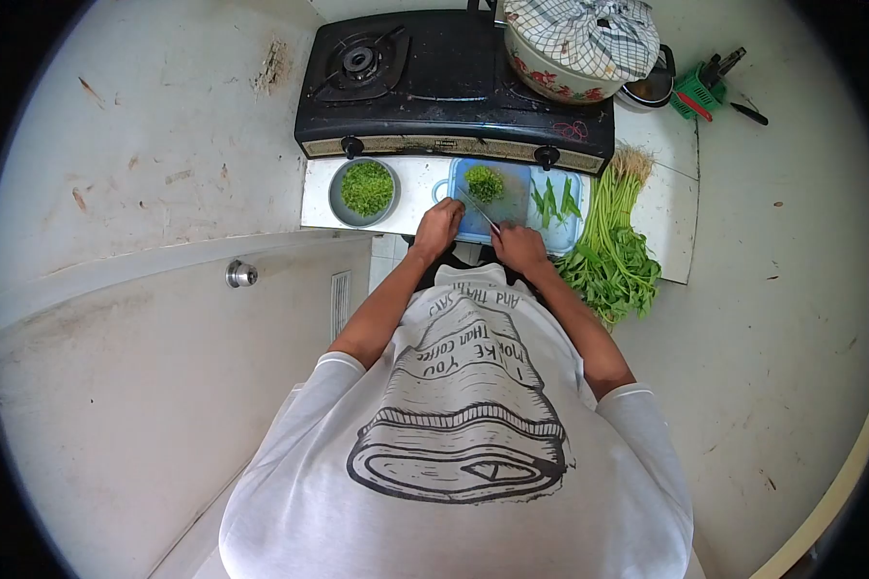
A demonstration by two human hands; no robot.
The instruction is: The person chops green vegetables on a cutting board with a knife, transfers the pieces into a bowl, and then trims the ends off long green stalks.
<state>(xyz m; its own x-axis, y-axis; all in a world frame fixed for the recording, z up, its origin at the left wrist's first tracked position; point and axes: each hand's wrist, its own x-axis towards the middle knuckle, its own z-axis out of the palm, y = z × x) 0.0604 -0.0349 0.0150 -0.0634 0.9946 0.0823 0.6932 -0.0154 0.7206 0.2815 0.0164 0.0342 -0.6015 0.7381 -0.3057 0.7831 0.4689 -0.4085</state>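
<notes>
My right hand [519, 246] grips the handle of a knife [477, 207] whose blade lies across a blue cutting board [514, 205]. A small heap of chopped greens [485, 182] sits on the board just beyond the blade tip. My left hand [438, 228] rests at the board's near left corner, fingers curled, close to the blade; whether it holds anything cannot be told. A few green stalk pieces [554, 199] lie on the board's right side.
A grey bowl [338, 193] of chopped greens stands left of the board. A bunch of leafy greens [613, 246] lies to the right. Behind is a black gas stove [425, 87] with a cloth-covered pot [574, 48]. A green utensil holder [697, 95] stands far right.
</notes>
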